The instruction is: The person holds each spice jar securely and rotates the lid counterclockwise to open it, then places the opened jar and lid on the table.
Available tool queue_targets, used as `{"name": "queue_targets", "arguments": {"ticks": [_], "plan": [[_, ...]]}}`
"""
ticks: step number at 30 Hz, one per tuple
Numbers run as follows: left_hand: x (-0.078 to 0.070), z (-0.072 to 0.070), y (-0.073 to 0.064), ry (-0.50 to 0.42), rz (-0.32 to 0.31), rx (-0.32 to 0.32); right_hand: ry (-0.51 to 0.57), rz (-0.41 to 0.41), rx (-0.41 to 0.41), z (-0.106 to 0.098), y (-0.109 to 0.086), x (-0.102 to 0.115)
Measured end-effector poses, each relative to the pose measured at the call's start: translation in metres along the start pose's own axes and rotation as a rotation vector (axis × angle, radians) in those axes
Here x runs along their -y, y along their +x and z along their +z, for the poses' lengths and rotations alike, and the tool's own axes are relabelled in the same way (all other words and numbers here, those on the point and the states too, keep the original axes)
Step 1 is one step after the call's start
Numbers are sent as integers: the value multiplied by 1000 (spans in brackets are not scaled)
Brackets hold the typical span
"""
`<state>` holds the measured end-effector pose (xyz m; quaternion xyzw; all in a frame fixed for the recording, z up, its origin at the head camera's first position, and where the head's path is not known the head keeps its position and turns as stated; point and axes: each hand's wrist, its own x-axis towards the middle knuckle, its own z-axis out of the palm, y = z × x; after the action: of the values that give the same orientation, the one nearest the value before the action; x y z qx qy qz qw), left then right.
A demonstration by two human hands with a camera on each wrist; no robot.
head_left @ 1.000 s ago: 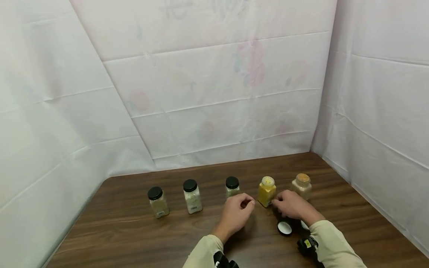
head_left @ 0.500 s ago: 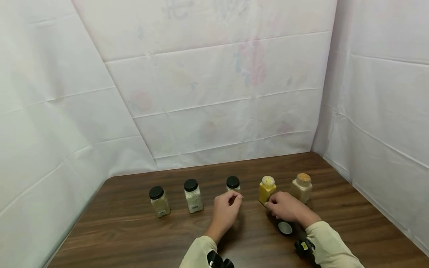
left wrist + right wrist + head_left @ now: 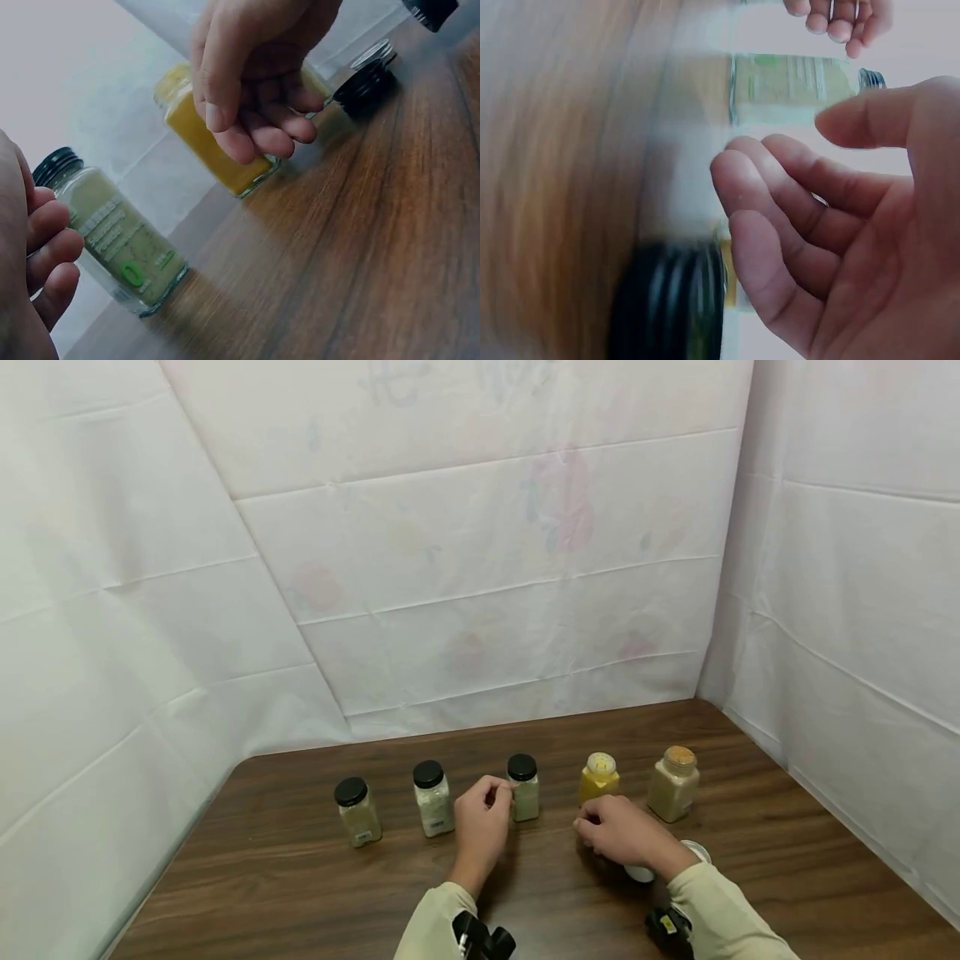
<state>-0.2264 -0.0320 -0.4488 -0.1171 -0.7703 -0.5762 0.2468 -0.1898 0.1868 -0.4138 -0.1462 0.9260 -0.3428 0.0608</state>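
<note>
My left hand (image 3: 482, 822) is just left of a black-capped glass jar of pale green powder (image 3: 527, 797), fingers loosely curled and holding nothing. Whether the fingertips touch that jar I cannot tell. In front of the uncapped jar of yellow powder (image 3: 597, 783), partly covering it, is my right hand (image 3: 626, 833). Its relaxed, bent fingers hold nothing in the right wrist view. Behind the right wrist stands another jar with its lid off, filled with tan powder (image 3: 672, 789). Two loose black lids, one lid (image 3: 639, 874) and another lid (image 3: 697, 850), lie partly hidden by the right hand and wrist.
Two more black-capped jars stand to the left, one with brownish powder (image 3: 360, 817) and one with whitish contents (image 3: 433, 806). The brown wooden table (image 3: 262, 877) is bordered by white cloth (image 3: 480, 568) behind and at both sides.
Both hands have moved left. The left hand has passed from right of the pale green jar to its left side, uncovering it. The right hand has moved in front of the yellow jar.
</note>
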Motion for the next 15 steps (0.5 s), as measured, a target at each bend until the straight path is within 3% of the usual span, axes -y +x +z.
{"name": "queue_targets", "arguments": {"ticks": [5, 15], "plan": [[1, -3, 4, 11, -11, -40, 65, 74, -62, 11, 4, 9], [5, -7, 4, 21, -63, -62, 48, 134, -138, 25, 15, 17]]}}
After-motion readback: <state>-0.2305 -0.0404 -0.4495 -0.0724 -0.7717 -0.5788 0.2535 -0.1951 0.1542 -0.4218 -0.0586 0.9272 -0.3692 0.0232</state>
